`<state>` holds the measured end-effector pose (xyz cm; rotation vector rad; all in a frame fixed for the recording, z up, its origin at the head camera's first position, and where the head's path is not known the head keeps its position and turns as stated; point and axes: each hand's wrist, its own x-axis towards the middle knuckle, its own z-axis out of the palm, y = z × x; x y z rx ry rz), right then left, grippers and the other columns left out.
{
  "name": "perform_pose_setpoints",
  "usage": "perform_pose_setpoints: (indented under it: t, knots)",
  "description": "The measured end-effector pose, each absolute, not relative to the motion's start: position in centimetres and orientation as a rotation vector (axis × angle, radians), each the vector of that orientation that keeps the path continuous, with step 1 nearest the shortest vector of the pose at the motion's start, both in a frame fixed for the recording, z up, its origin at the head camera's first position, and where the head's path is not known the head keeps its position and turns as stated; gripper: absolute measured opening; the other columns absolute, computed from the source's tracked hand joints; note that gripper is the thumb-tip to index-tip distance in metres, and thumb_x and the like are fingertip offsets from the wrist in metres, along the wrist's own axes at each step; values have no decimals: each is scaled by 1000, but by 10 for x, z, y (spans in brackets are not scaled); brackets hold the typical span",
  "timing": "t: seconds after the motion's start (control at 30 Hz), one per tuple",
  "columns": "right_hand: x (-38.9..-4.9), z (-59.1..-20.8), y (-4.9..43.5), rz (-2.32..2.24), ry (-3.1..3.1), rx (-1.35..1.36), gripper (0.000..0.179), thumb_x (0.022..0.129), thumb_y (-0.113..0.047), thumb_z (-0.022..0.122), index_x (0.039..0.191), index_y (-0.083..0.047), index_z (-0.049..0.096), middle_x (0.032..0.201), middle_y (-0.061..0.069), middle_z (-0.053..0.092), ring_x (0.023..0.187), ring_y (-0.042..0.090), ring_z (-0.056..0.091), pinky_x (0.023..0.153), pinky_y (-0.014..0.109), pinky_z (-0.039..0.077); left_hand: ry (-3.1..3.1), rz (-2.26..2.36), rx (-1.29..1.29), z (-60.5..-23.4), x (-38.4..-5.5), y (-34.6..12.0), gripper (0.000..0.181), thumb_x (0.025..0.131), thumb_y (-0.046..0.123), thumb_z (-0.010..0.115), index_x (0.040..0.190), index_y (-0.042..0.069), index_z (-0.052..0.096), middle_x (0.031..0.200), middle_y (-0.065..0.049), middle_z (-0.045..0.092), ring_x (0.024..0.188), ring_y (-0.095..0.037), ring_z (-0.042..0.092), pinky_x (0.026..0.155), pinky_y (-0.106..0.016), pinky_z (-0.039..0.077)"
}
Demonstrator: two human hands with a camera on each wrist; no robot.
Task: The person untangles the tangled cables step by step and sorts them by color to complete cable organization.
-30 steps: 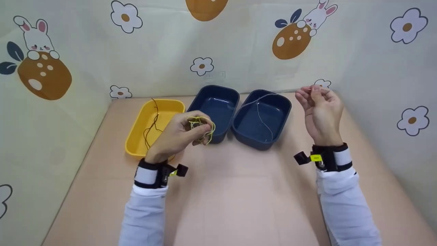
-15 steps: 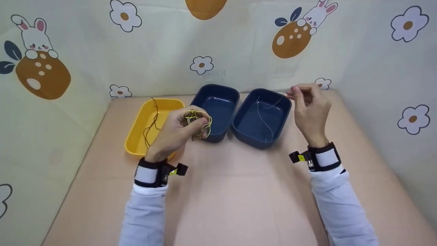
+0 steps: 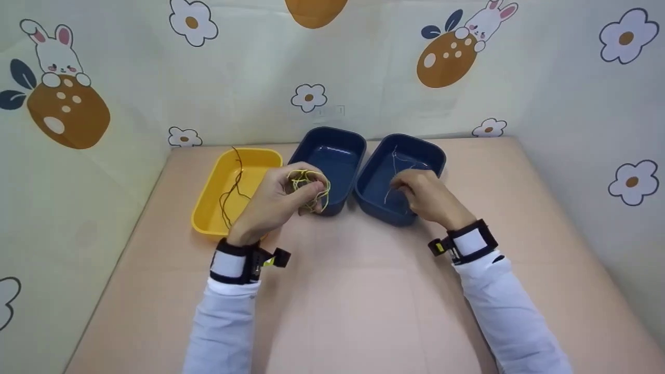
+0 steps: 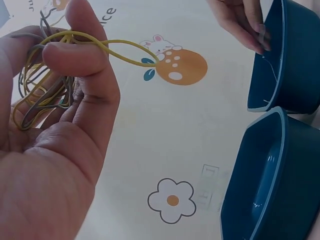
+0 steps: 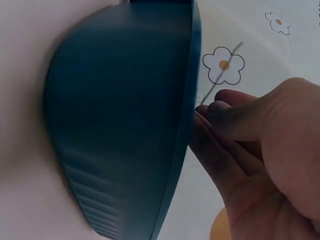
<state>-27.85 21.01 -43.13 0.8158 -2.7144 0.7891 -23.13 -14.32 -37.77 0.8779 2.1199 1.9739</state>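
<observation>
Near the yellow and middle bins, my left hand (image 3: 270, 202) holds a loose tangle of yellow and grey cords (image 4: 85, 35) between thumb and curled fingers. A yellow loop sticks out past the fingertips in the left wrist view. My right hand (image 3: 434, 197) is over the right blue bin (image 3: 371, 182), fingers pointing down inside its rim. Thumb and fingertips pinch a thin grey string (image 5: 221, 77), whose end rises above them in the right wrist view. Thin grey string (image 3: 395, 158) also shows inside that bin, partly hidden by the hand.
A yellow bin (image 3: 200, 215) at the left holds dark brown string (image 3: 238, 179). The middle blue bin (image 3: 343, 174) stands between it and the right one. Behind them rises a patterned backdrop (image 3: 244, 78). The bins stand on a pale pink tabletop (image 3: 348, 291).
My right hand has moved left and down from beyond the right blue bin to inside its rim, bringing the grey string along. My left hand keeps its hold, almost in place.
</observation>
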Motion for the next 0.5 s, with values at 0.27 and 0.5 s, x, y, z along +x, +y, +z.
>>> perform_pose_setpoints:
  t: [0.27, 0.5]
  knots:
    - [-276, -429, 211, 796, -2711, 847, 25, 104, 14, 62, 115, 6, 83, 115, 23, 84, 115, 41, 81, 103, 56, 67, 2183, 1914, 886, -383, -234, -133, 15, 112, 10, 67, 123, 0, 73, 104, -11, 77, 81, -17, 75, 65, -25, 61]
    - [-272, -424, 206, 862, -2752, 892, 19, 104, 6, 71, 117, 1, 84, 118, 18, 85, 117, 36, 82, 105, 54, 67, 2207, 1869, 927, -387, -235, -127, 16, 112, 12, 68, 123, 1, 73, 106, -14, 77, 82, -16, 74, 63, -23, 60]
